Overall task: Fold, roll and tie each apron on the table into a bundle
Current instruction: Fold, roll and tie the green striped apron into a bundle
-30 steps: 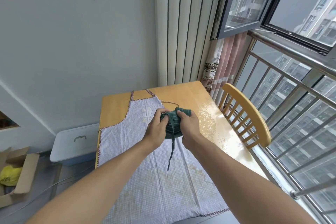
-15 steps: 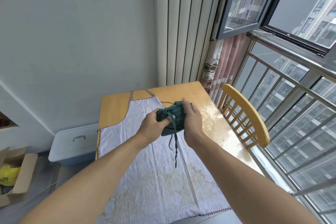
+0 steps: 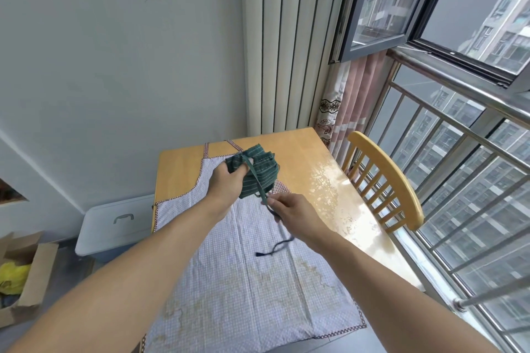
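Head view, one entry. Green roll [image 3: 258, 173]: striped apron rolled into a bundle, held above the table [image 3: 183, 169], gripped at its near-left end by the left hand [image 3: 226, 183], fingers curled round it. Strap [image 3: 259, 186]: crosses the roll and runs down to the right hand [image 3: 289, 209], pinched there, its loose end trailing onto the checked apron [image 3: 243, 281] spread flat on the table. Chair [image 3: 384, 180]: at the table's right edge.

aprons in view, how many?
2. A green striped apron, rolled into a bundle, is held above the table by the left hand. A checked apron lies spread flat on the table. Any beneath it would be hidden.
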### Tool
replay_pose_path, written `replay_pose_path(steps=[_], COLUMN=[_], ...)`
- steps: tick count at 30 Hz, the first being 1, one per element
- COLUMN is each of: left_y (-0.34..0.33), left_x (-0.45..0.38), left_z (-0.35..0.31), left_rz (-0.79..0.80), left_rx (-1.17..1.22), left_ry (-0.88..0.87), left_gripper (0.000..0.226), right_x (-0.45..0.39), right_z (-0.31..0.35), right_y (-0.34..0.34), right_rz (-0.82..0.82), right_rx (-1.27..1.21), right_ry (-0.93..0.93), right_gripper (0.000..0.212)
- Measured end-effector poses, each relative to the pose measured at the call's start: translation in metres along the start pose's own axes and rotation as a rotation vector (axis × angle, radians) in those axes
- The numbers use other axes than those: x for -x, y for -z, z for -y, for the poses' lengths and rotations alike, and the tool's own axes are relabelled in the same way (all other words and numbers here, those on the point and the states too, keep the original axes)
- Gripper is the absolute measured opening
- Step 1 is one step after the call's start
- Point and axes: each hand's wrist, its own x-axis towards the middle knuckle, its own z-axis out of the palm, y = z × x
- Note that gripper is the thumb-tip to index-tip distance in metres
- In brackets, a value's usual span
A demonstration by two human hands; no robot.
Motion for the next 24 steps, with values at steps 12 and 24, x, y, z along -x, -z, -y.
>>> replay_pose_path(steps=[12, 24], left_y=[0.002, 0.006], left_x=[0.014, 0.021], left_z=[-0.001, -0.003], left_rz=[0.254, 0.366], left_rx=[-0.338, -0.355], left_ry=[-0.205, -0.312], left_gripper=[0.025, 0.021], right_x=[0.0, -0.004], right_z=[0.059, 0.07], right_y=[0.053, 0.067], right_rz=[-0.064, -0.047], right_rx=[1.061, 0.863], right_ry=[0.369, 0.335], right_gripper=[0.032, 0.027])
